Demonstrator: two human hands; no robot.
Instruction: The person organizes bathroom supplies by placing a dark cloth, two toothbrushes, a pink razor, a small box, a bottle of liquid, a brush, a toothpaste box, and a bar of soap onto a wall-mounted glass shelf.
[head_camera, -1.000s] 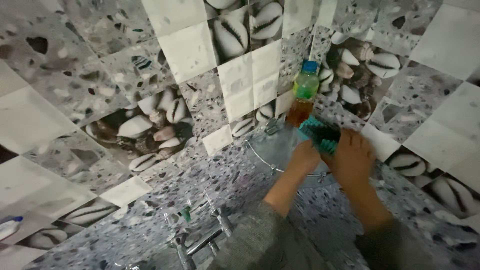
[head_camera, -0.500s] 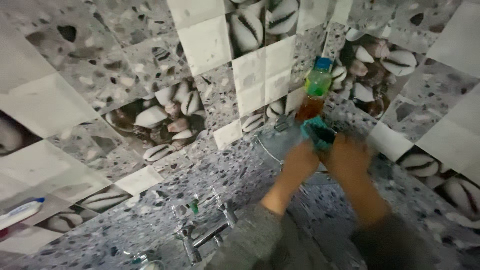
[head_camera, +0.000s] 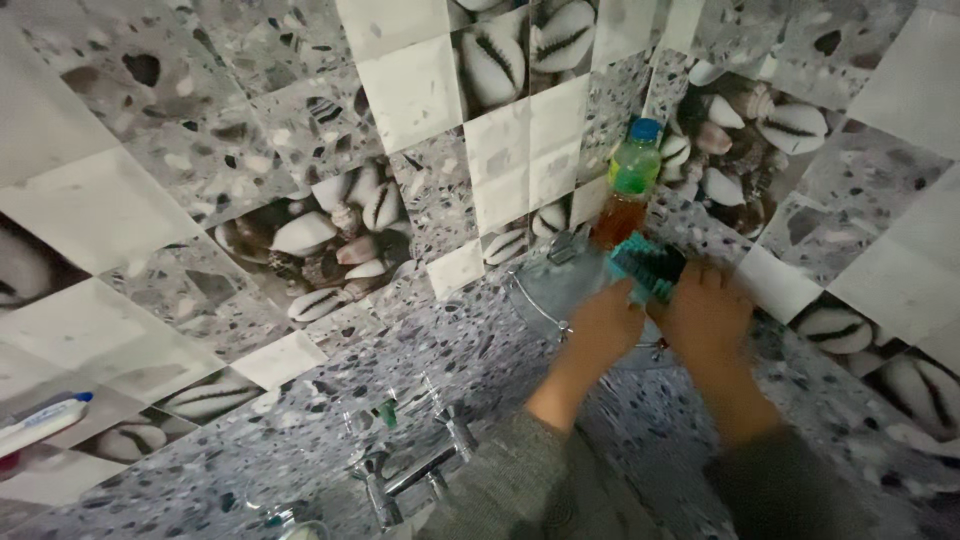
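My right hand (head_camera: 706, 318) is closed around a teal scrub brush (head_camera: 648, 264) with dark bristles, held over a glass corner shelf (head_camera: 545, 290) fixed to the tiled wall. Beside it, my left hand (head_camera: 604, 324) rests on the shelf with its fingers curled; whether it holds anything is hidden. A plastic bottle (head_camera: 628, 190) with a blue cap, green label and amber liquid stands on the shelf just behind the brush.
The wall is tiled in speckled grey, white and seashell patterns. A chrome tap (head_camera: 405, 470) juts out below left of my arms. A white tube with a blue cap (head_camera: 42, 421) lies at the far left edge.
The brush has shifted slightly right along the shelf and my hands are steadier than half a second ago. The view moved a little, showing more of the tap and tube.
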